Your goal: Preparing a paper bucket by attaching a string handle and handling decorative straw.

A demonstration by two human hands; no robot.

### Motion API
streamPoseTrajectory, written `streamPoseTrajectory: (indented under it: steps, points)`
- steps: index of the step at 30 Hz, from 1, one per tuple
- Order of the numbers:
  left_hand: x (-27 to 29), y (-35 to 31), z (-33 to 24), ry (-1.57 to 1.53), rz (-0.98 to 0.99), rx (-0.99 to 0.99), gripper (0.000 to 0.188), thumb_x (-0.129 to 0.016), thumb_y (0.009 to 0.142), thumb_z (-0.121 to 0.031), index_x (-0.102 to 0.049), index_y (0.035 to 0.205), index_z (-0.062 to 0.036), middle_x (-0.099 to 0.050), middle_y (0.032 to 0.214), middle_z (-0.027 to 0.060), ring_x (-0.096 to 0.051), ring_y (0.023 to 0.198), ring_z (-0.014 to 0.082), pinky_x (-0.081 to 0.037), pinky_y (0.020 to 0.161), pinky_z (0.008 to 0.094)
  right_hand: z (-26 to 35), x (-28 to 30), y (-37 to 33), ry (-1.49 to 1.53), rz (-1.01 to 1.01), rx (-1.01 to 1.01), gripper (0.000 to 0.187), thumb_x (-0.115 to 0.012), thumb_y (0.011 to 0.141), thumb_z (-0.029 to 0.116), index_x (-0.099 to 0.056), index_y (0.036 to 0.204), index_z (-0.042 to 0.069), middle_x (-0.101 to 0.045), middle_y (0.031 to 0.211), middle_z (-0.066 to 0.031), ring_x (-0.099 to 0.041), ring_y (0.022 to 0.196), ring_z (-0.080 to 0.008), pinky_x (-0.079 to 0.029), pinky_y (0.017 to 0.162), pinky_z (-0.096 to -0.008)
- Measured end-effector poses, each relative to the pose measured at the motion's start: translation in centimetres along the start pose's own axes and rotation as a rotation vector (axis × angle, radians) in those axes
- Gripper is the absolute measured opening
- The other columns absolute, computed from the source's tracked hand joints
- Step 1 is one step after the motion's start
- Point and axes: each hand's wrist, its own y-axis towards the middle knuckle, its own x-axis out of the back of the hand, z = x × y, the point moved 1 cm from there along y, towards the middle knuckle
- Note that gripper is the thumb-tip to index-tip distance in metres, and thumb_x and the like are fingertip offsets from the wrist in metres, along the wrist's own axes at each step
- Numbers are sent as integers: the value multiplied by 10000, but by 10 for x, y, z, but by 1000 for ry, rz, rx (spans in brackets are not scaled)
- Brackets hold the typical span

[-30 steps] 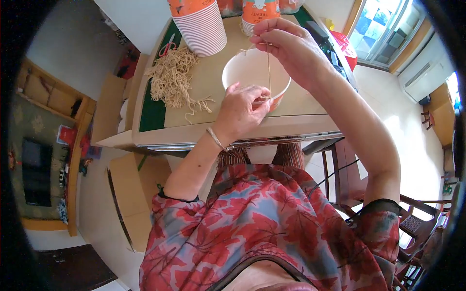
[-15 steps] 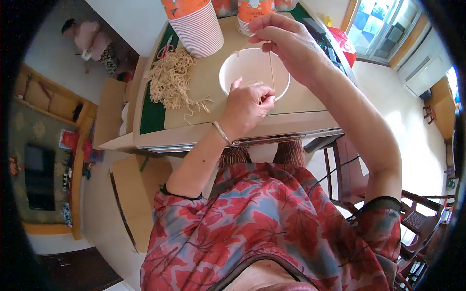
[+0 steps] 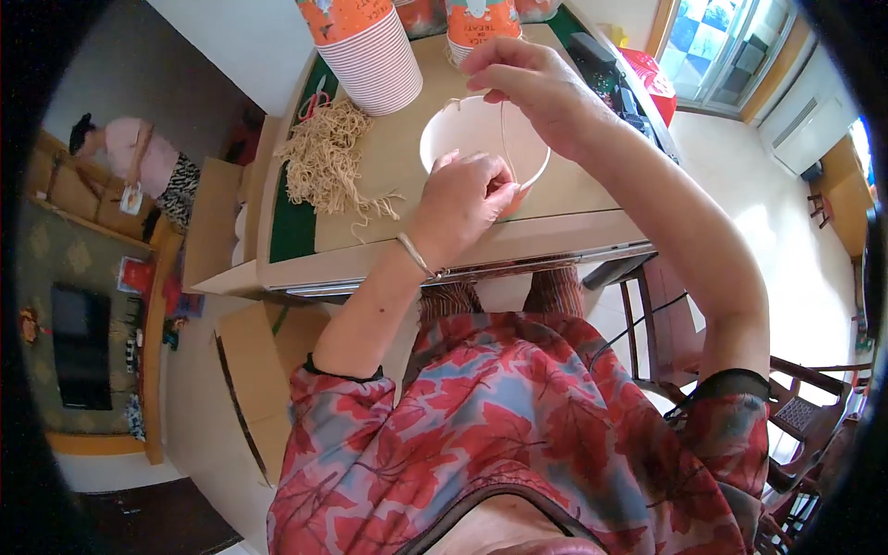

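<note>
A large paper cup (image 3: 444, 139) with a white inside and orange outside stands near the table's front edge, its mouth facing up. My left hand (image 3: 467, 199) is closed at the near rim, its thumb and fingers pinching a piece of beige string (image 3: 504, 139). From there the string rises over the cup's mouth to my right hand (image 3: 546, 92), whose fingers are pinched on it above the far right of the rim. The cup's near side is partly hidden by my left hand. A tangled heap of beige strings (image 3: 324, 157) lies on the left of the table.
Behind the heap lie red-handled scissors (image 3: 314, 100). A tall stack of orange and white paper cups (image 3: 375, 69) stands at the back, with another orange cup (image 3: 481, 23) beside it. Cardboard boxes (image 3: 217, 222) are left of the table. A person (image 3: 139, 162) stands at far left.
My right hand has shifted slightly down and left, and the string now hangs slacker in a curve. My left fingers have changed their grip at the rim. The other person has moved left.
</note>
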Motion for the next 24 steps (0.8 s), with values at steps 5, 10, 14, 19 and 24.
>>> streamPoseTrajectory:
  steps: [5,10,14,19,24]
  points:
    - [5,-4,-7,-227,26,-36,79,-667,895,-109,-658,893,-30,-653,791,84,-643,792,188,-532,731,343,-4,-1,1,-16,20,9,245,-657,881,170,-662,1067,11,-646,999,-44,-607,956,-121,-476,880,-287]
    - [7,2,11,-508,-98,202,130,-600,941,-92,-621,1020,8,-661,846,79,-654,820,141,-556,703,295,1,1,-3,-13,48,-34,260,-635,897,151,-641,1099,-14,-635,1026,-57,-631,968,-144,-495,876,-299]
    - [-1,14,22,-640,-153,177,257,-553,963,-105,-578,1175,37,-673,892,88,-650,774,138,-561,685,295,2,-1,-4,-17,66,-31,236,-627,904,130,-636,1085,-23,-632,1038,-64,-639,946,-150,-503,859,-298]
    - [7,31,14,-549,140,277,205,-563,983,-109,-638,1114,29,-641,814,28,-619,707,81,-532,655,234,1,1,-3,35,93,-47,216,-618,905,88,-629,1082,-35,-635,1030,-74,-649,927,-158,-508,871,-295]
    - [2,33,17,-582,186,341,184,-580,982,-124,-702,980,13,-648,767,6,-607,665,71,-519,636,217,-3,10,-14,-308,27,102,208,-611,908,79,-630,1097,-6,-613,1025,-73,-647,962,-177,-516,904,-311]
